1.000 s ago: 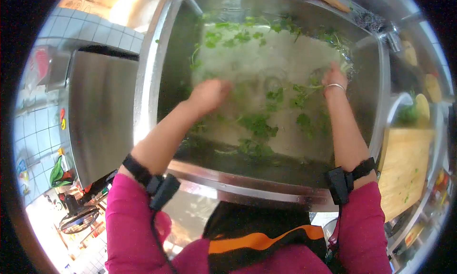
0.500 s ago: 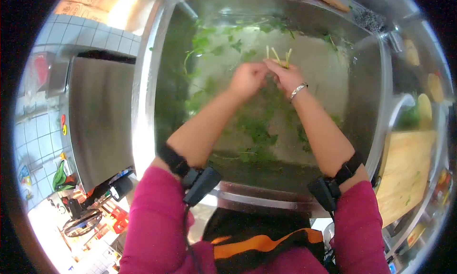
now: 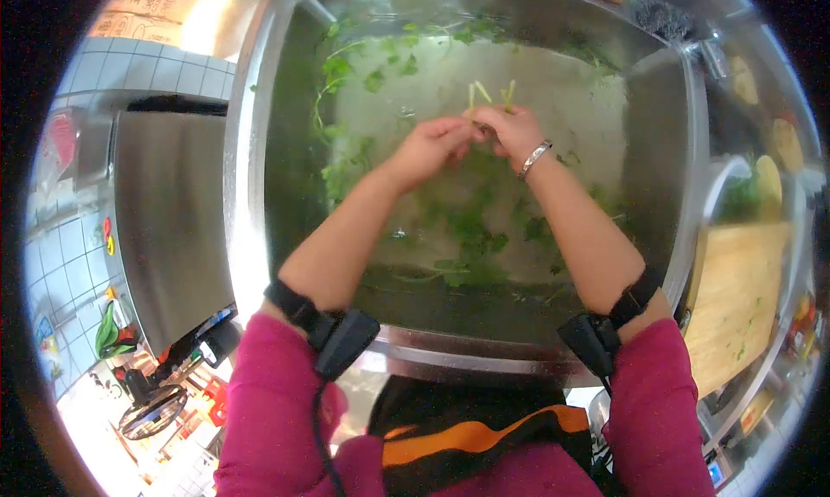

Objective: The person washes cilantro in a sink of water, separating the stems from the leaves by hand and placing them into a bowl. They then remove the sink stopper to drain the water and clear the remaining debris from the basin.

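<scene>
Both hands are over a large metal sink (image 3: pixel 246 177) of water with leafy green herbs (image 3: pixel 467 229) floating in it. My right hand (image 3: pixel 512 134), with a silver bracelet (image 3: pixel 536 158) at its wrist, is closed round a few pale green stems (image 3: pixel 482 91) whose cut ends stick up past the fingers. Close against it, my left hand (image 3: pixel 439 147) has its fingers pinched together beside the stems; what they hold, if anything, is too small to tell. More sprigs (image 3: pixel 339 67) drift along the sink's left and far sides.
A wooden cutting board (image 3: pixel 735 302) with green bits lies to the right of the sink. Behind it is a white container of greens (image 3: pixel 737 194). A metal panel (image 3: pixel 173 212) stands on the left, and a fan (image 3: pixel 153 410) is at the lower left.
Both hands have shifted slightly left in the view, and the left hand has come down a little. The stems remain in the right hand. The floating herbs have drifted somewhat.
</scene>
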`<state>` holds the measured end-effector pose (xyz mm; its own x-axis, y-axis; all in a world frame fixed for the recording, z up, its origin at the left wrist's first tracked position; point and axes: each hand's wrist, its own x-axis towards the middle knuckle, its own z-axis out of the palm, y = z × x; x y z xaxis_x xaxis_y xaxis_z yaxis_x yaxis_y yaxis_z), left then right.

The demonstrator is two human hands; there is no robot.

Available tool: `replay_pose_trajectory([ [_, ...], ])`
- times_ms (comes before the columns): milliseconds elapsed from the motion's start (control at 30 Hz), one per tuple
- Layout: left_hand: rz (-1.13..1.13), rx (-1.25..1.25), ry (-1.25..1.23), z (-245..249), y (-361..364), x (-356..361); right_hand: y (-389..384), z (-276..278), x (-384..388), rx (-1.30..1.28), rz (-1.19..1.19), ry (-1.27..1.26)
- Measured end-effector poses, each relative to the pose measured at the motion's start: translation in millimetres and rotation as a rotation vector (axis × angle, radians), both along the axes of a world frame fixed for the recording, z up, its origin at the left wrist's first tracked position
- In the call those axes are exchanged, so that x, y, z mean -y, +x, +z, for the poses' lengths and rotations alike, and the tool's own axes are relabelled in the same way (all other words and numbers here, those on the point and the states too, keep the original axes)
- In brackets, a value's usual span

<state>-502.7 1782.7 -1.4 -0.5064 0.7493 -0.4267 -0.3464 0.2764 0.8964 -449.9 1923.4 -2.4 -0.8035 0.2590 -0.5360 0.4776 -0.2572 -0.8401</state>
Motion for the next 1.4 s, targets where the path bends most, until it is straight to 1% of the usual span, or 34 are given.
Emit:
replay_pose_trajectory([
  [67, -0.025, -0.009, -0.02, -0.7, 2.0, -0.7, 1.4, 7.9, 2.4, 0.042, -0.064, -0.028],
  [200, -0.067, 0.032, -0.01, 1.6, 5.9, -3.1, 3.7, -1.4, -3.0, 0.075, -0.073, -0.069],
  [267, -0.04, 0.031, -0.012, -1.2, 6.6, -3.1, 6.1, -6.9, -6.2, -0.002, 0.019, -0.052],
  [400, -0.042, 0.019, -0.067, -2.3, 8.0, -2.9, 9.0, -1.4, -2.9, -0.047, -0.017, 0.004],
  [467, 0.003, 0.105, 0.007, -5.9, 7.4, -1.2, 9.1, 2.1, -3.1, -0.042, -0.011, -0.032],
  [600, -0.015, 0.07, -0.011, 0.3, 6.8, -1.5, 8.4, -6.4, -6.8, -0.01, -0.01, -0.12],
  [667, -0.021, 0.105, -0.067, 1.1, 6.8, -1.5, 10.7, -7.7, -6.4, 0.005, 0.019, -0.054],
  [800, -0.034, 0.099, -0.075, -2.1, 9.1, -1.9, 12.9, -3.5, -2.7, 0.018, 0.025, -0.026],
  [900, -0.031, 0.111, -0.104, -1.4, 9.7, -1.7, 13.0, -5.8, -0.4, -0.034, -0.031, 0.01],
  [1000, -0.042, 0.144, -0.094, -1.0, 8.5, 0.0, 10.5, -11.6, -0.7, 0.012, 0.017, 0.012],
  [1067, -0.037, 0.166, -0.135, 1.0, 8.3, 0.7, 9.9, -15.9, 1.6, -0.028, -0.133, -0.054],
  [1100, -0.038, 0.167, -0.136, -0.7, 8.2, 1.5, 8.7, -17.0, -0.7, -0.027, -0.135, -0.055],
  [1167, -0.101, 0.034, -0.106, -7.0, 7.3, 4.9, 5.8, -18.3, -8.0, 0.097, -0.133, -0.021],
  [1267, -0.118, 0.074, -0.055, -18.3, 6.2, 10.3, 6.5, -31.9, -11.7, 0.125, -0.158, -0.026],
  [1300, -0.119, 0.075, -0.054, -17.8, 6.3, 10.1, 7.6, -28.6, -9.7, 0.125, -0.158, -0.026],
  [1367, -0.116, 0.054, -0.112, -16.6, 6.1, 10.1, 11.6, -22.2, -3.1, -0.017, -0.207, -0.042],
  [1400, -0.115, 0.054, -0.111, -14.5, 5.2, 9.5, 12.5, -21.2, -2.0, -0.017, -0.207, -0.041],
])
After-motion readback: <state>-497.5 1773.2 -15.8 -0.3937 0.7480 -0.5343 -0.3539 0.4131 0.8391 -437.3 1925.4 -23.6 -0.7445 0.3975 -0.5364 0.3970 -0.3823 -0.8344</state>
